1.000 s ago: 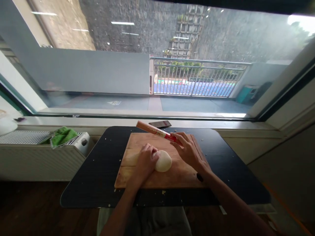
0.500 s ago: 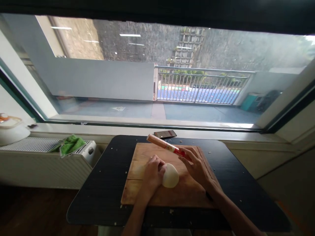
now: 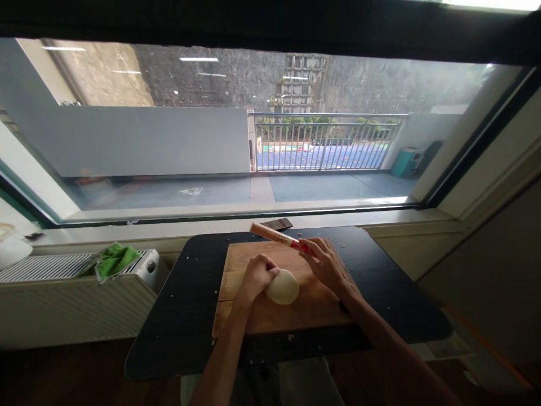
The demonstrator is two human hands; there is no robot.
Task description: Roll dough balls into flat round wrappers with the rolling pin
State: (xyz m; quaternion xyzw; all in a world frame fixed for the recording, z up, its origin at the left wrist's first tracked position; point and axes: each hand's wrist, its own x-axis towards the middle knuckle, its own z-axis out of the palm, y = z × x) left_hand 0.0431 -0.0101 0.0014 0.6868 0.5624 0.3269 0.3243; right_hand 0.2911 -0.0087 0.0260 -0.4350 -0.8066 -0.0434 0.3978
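A round, pale piece of dough [image 3: 283, 287] lies on the wooden board [image 3: 304, 321]. My left hand [image 3: 260, 274] pinches its upper left edge, fingers closed. Above the board, my right hand [image 3: 324, 260] grips the right end of a brown rolling pin [image 3: 273, 233] with a red printed label. The pin is raised off the dough, its free end pointing to the upper left. My right palm is turned away from view.
The board rests on a black table [image 3: 169, 321] with small crumbs on it. A phone [image 3: 276, 224] lies on the windowsill behind. At left, a green cloth [image 3: 116, 260] hangs on a radiator [image 3: 71, 304]. A large window fills the background.
The view has shifted, so the board sits further left and higher. My left hand still pinches the dough, which appears rounder, and my right hand still holds the rolling pin raised.
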